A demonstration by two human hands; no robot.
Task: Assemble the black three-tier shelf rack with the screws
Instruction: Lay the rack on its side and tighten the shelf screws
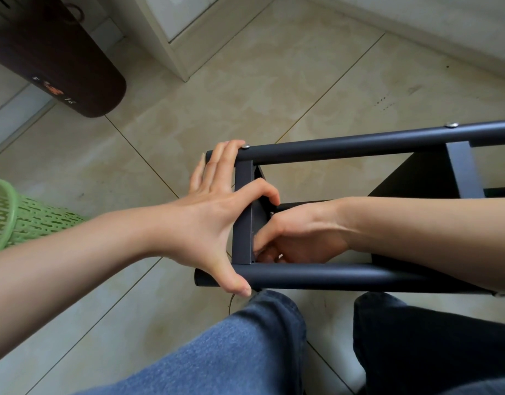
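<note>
Rack (359,146) lying on its side on the tiled floor (274,81), close against denim-clad knees (245,337). Screw heads (246,146) already seated at two joints on the far tube. Left hand (214,212) spread flat, bracing the end crossbar (242,218). Right hand (296,235) tucked inside the frame, fingers curled at a bracket screw; grip contents hidden. Probably midway, remaining fasteners unseen.
</note>
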